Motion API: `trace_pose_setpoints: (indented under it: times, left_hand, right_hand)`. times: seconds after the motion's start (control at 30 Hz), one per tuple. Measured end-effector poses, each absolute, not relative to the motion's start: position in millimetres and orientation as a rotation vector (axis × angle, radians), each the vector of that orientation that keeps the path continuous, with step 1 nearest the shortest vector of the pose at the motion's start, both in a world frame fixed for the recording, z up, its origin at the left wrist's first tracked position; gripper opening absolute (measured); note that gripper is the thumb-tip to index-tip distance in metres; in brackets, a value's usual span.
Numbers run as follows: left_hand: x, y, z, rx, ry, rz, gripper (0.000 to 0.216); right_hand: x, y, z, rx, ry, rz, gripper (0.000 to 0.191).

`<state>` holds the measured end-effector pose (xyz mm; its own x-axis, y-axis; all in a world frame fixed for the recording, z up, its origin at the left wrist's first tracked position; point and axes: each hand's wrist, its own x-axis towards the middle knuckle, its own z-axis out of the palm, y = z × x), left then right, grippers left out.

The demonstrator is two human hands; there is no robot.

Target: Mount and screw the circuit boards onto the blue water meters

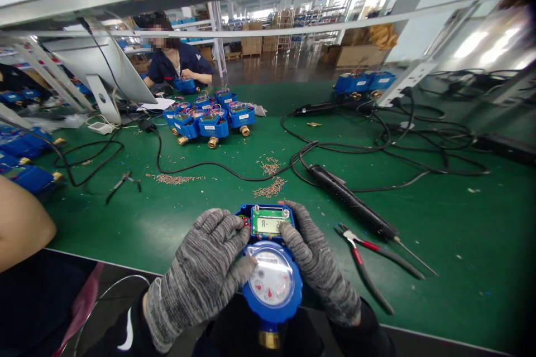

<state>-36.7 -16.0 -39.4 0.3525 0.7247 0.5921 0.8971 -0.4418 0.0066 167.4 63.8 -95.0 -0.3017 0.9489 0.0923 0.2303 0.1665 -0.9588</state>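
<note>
A blue water meter (272, 284) with a round dial, a brass fitting below and a green circuit board with a small lit display on top sits at the near edge of the green table (439, 234). Both my hands wear grey knitted gloves. My left hand (205, 268) wraps the meter's left side, thumb on the dial rim. On the right side, my right hand (312, 259) holds the meter with fingers curled up to the display.
Pliers with red handles (368, 259) and an electric screwdriver (352, 201) lie to the right. Piles of small screws (270, 181), cables and several blue meters (213, 120) sit farther back. A person (176, 61) works opposite. Cutters (121, 184) lie at left; someone's arm (20, 223) is at far left.
</note>
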Motion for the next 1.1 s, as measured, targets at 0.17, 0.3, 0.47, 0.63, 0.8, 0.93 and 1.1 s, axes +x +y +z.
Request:
trace_pose_setpoints:
  times: [0.17, 0.3, 0.47, 0.63, 0.8, 0.93, 1.1]
  left_hand:
    - [-44, -17, -58, -2.288, -1.281, -0.882, 0.023]
    - [-43, -18, -66, -2.312, -1.236, -0.954, 0.022]
    - [-38, -14, -55, -2.367, -1.283, -0.939, 0.019]
    - [-47, -11, -47, -2.465, -1.278, -0.998, 0.017]
    - [-53, -12, -53, -2.186, -1.566, -1.060, 0.026]
    - [-49, -11, -53, -2.210, -1.591, -0.992, 0.022]
    - [-42, -16, -58, -2.267, -1.669, -1.115, 0.030]
  right_hand:
    - [166, 64, -91, -1.065, -1.682, 1.200, 0.051]
    - [166, 63, -92, -1.048, -1.690, 1.186, 0.045]
    - [167, 63, -92, -1.062, -1.686, 1.179, 0.047]
    - [167, 63, -90, -1.072, -1.682, 1.236, 0.052]
    - [168, 61, -85, -1.092, -1.669, 1.252, 0.054]
    - [169, 60, -85, -1.081, -1.669, 1.242, 0.052]
    - [168, 62, -91, -1.074, -1.646, 1.253, 0.051]
